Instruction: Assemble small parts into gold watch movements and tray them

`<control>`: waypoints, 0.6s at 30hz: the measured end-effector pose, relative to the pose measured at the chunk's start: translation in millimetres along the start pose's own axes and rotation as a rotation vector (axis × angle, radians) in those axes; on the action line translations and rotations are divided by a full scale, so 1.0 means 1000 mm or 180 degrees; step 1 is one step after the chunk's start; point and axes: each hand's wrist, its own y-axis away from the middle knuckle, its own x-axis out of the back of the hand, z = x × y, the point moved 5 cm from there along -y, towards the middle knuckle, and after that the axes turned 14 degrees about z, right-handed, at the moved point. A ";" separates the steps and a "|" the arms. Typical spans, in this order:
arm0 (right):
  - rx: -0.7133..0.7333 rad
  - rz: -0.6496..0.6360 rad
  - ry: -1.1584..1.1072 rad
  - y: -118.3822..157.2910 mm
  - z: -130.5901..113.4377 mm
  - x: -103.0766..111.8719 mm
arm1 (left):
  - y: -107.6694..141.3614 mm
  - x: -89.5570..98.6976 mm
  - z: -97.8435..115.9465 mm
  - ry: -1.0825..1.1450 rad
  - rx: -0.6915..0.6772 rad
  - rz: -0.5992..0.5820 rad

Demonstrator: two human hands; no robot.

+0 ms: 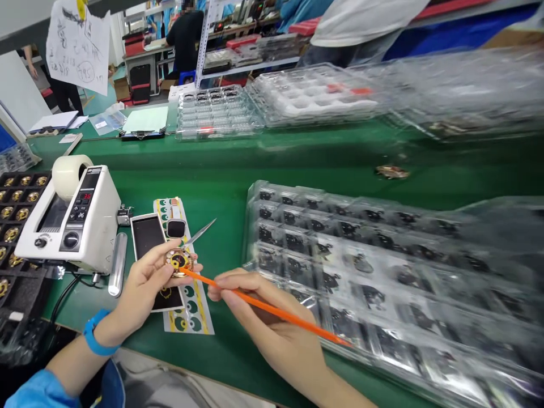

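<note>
My left hand (pixel 142 286) has its fingers and thumb around a round gold watch case (pixel 175 260), with dark and yellow parts showing inside. In my right hand (pixel 276 334) a thin orange stick (pixel 297 321) is pinched between thumb and fingers. Its tip meets the watch case, or lies just over it. Below the left hand is a shallow white box (pixel 136 233) with a dark inside. A sheet of die-cut stickers (pixel 206 324) lies partly under that box. Beyond the watch case, a pointed metal blade or tweezer tip (pixel 202 231) sticks out.
A white tape dispenser (pixel 100 209) stands at left, beside a black foam tray (pixel 25 275) of gold cases. Clear blister trays (pixel 340 249) with dark parts cover the right side. More clear trays (pixel 221 113) and a clipboard (pixel 145 120) sit on the back ledge.
</note>
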 end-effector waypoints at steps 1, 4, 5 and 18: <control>0.0057 0.0000 0.0042 0.001 0.000 -0.001 | 0.001 0.000 0.000 0.0022 -0.0029 -0.0038; 0.0425 -0.0116 0.0136 0.005 -0.002 -0.001 | 0.003 0.000 -0.001 0.0066 -0.0061 -0.0064; 0.0641 -0.0229 0.0167 0.007 -0.003 -0.002 | 0.003 0.000 -0.001 0.0081 -0.0032 -0.0050; 0.2952 -0.0844 0.0967 0.040 0.013 -0.013 | -0.006 0.008 -0.014 0.0367 0.0433 0.0499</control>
